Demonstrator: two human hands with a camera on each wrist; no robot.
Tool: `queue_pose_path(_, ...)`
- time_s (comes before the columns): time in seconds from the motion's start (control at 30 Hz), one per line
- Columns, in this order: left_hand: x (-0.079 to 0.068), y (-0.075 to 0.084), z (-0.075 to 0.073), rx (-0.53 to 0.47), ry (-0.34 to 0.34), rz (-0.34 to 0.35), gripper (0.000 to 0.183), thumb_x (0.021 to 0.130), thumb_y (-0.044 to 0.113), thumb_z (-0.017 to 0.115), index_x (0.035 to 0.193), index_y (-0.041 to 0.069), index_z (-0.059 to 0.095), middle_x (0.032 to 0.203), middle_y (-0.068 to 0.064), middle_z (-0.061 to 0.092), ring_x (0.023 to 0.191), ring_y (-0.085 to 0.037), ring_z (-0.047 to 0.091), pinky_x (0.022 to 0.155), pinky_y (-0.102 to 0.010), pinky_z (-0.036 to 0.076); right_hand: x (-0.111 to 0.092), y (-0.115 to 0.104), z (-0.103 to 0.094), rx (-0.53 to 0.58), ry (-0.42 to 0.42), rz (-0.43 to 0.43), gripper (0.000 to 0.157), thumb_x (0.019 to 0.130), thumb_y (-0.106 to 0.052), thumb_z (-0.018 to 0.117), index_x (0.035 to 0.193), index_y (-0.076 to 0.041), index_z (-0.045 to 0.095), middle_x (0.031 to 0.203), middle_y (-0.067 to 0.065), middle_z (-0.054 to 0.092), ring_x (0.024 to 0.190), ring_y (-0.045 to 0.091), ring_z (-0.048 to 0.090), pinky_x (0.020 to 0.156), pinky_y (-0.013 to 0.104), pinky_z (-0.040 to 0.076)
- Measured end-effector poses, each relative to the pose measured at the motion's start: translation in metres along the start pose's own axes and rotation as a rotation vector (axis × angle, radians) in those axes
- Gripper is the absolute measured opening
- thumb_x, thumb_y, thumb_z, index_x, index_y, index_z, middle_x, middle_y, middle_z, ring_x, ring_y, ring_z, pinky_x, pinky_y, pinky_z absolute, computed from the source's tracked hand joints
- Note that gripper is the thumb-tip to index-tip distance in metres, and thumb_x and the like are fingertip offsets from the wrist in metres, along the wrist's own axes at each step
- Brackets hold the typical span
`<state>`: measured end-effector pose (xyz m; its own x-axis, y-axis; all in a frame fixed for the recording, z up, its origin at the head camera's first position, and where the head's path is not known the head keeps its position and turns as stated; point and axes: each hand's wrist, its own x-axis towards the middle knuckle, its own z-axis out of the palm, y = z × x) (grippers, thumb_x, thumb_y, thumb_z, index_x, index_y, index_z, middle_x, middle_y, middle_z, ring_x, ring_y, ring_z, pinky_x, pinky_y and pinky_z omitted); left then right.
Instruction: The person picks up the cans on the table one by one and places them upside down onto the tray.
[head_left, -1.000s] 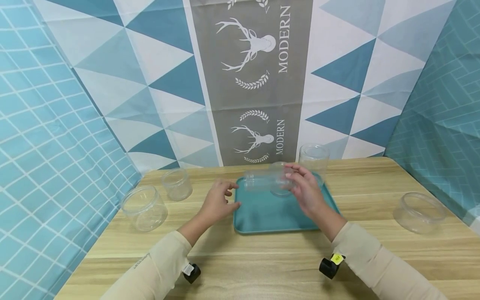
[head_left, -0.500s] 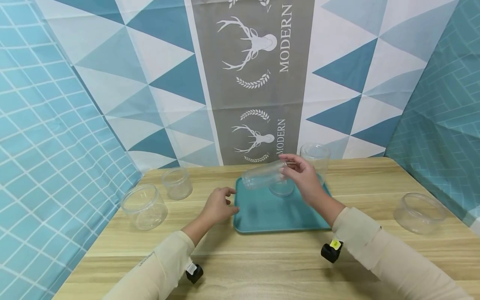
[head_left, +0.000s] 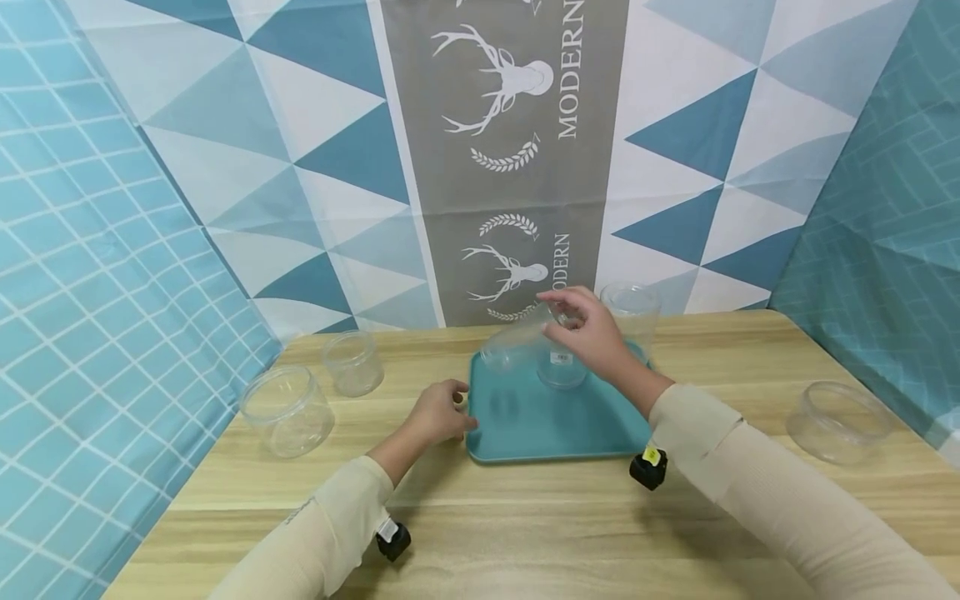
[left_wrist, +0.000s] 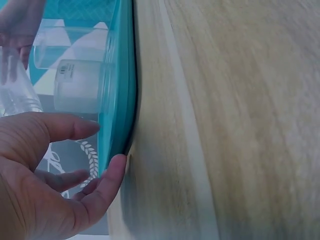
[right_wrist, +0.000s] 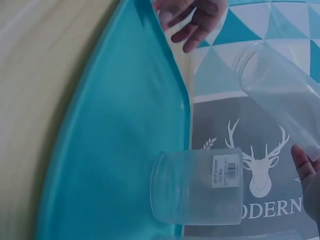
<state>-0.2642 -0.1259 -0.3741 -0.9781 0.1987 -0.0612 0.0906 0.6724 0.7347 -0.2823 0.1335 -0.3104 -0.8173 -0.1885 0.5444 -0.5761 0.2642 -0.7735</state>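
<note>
My right hand point(head_left: 588, 333) grips a clear tall jar point(right_wrist: 285, 95) by one end, off the tray. The jar is tilted, its rimmed end lower and toward the left. Beneath it lies a teal tray point(head_left: 540, 425). On the tray stands a shorter clear jar point(right_wrist: 200, 187) with a barcode label, and a taller clear jar point(head_left: 632, 312) is at its back right. My left hand point(head_left: 435, 412) is at the tray's left edge with fingers loosely bent, holding nothing. In the left wrist view one of its fingertips point(left_wrist: 118, 165) is at the tray's rim; whether it presses cannot be told.
Two clear jars, a small one point(head_left: 354, 364) and a wider one point(head_left: 288, 412), stand on the wooden table point(head_left: 510, 533) at the left. A low, wide clear jar point(head_left: 840, 425) is at the right. Patterned cloth point(head_left: 517, 167) hangs behind the table.
My right hand has risen and shifted left, and the held jar has gone from nearly level to tilted. My left hand has moved slightly down along the tray's edge.
</note>
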Motion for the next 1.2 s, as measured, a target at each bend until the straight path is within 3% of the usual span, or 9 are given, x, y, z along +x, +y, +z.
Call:
queue_pose_path(0.3, 0.002, 0.002, 0.004, -0.007, -0.063, -0.031, 0.067, 0.073, -0.007, 0.069, 0.136, -0.013, 0.045, 0.117, -0.022, 0.059, 0.065, -0.017, 0.062, 0.057, -0.027, 0.056, 0.020, 0.005, 0.003, -0.264, -0.052, -0.178, 0.042, 0.081, -0.010, 0.074, 0.123, -0.012, 0.068, 0.120, 0.006, 0.057, 0.103, 0.022, 0.055, 0.081, 0.041, 0.049)
queue_pose_path(0.6, 0.002, 0.004, 0.004, -0.001, -0.064, -0.027, 0.067, 0.071, -0.011, 0.068, 0.135, -0.016, 0.045, 0.114, -0.025, 0.062, 0.069, -0.019, 0.065, 0.055, -0.028, 0.056, 0.035, 0.007, 0.008, -0.445, -0.177, -0.235, 0.040, 0.082, -0.017, 0.069, 0.121, -0.013, 0.069, 0.119, 0.006, 0.060, 0.104, 0.021, 0.055, 0.084, 0.041, 0.048)
queue_pose_path(0.87, 0.002, 0.005, 0.004, 0.016, -0.071, -0.033, 0.068, 0.072, -0.011, 0.067, 0.135, -0.015, 0.045, 0.116, -0.025, 0.061, 0.070, -0.020, 0.065, 0.054, -0.027, 0.056, 0.041, 0.013, 0.016, -0.523, -0.269, -0.221, 0.040, 0.080, -0.018, 0.066, 0.120, -0.014, 0.070, 0.112, 0.003, 0.061, 0.092, 0.019, 0.055, 0.078, 0.038, 0.048)
queue_pose_path(1.2, 0.003, 0.002, 0.006, 0.017, -0.083, -0.042, 0.067, 0.073, -0.010, 0.067, 0.135, -0.014, 0.046, 0.114, -0.024, 0.061, 0.069, -0.020, 0.065, 0.055, -0.027, 0.056, 0.048, 0.020, 0.033, -0.615, -0.380, -0.160, 0.039, 0.086, -0.022, 0.067, 0.125, -0.016, 0.067, 0.121, 0.005, 0.060, 0.112, 0.024, 0.055, 0.093, 0.043, 0.048)
